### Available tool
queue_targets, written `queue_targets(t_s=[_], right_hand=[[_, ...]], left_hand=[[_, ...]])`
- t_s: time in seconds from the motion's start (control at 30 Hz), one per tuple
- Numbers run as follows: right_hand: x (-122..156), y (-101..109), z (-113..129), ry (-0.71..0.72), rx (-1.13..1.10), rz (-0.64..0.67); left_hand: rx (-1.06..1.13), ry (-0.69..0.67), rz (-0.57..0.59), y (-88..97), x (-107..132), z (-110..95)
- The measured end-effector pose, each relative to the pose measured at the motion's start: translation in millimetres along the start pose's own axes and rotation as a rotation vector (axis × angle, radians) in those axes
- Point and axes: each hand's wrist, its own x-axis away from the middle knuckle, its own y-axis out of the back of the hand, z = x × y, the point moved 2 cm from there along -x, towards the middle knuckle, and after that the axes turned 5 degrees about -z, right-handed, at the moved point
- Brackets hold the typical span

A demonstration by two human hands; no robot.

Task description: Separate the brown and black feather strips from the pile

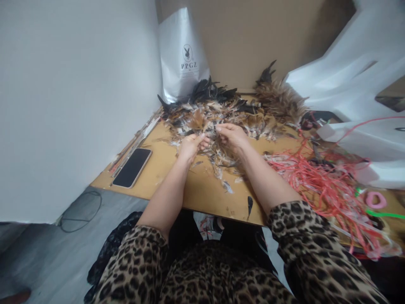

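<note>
A loose heap of brown, white and black feathers [218, 107] covers the back of the wooden table. At its front edge my left hand [193, 145] is closed, thumb against the fingers, with a small feather at its tips. Close by on the right, my right hand [232, 136] pinches at the same feathery bit, thumb and forefinger together. The fingertips of both hands are a short gap apart. Just what lies in each pinch is small and blurred against the heap. Loose feather scraps [221, 169] lie on the table below my hands.
A phone [132, 167] lies at the table's left edge. Behind the heap stands a silver-white bag [183, 55]. Pink-red plastic strips [329, 190] tangle on the right, beside a pink ring [375, 200] and white bags [351, 63]. A bundle of brown feathers [280, 99] stands at the back.
</note>
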Motion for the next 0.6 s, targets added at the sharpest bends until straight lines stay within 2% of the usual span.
queue_targets(t_s=[0.1, 0.17, 0.27, 0.37, 0.5, 0.6], right_hand=[[-8.1, 10.5, 3.3, 0.087, 0.196, -0.143], [-13.3, 12.6, 2.3, 0.175, 0.378, -0.146], [-20.1, 7.7, -4.9, 0.269, 0.643, -0.084], [-24.3, -2.7, -11.5, 0.339, 0.854, -0.080], [-26.0, -19.0, -12.3, 0.406, 1.042, -0.101], [-25.7, -26.0, -10.3, 0.411, 1.129, -0.057]], left_hand=[[0.149, -0.010, -0.129, 9.3, -6.9, -2.0], [0.212, -0.004, -0.148, 12.1, -9.3, -2.1], [0.234, 0.005, -0.129, 12.0, -10.0, -0.8], [0.226, 0.009, -0.114, 10.9, -9.8, 1.3], [0.239, 0.015, -0.085, 10.0, -9.8, 3.1], [0.238, 0.033, -0.064, 9.4, -9.3, 3.6]])
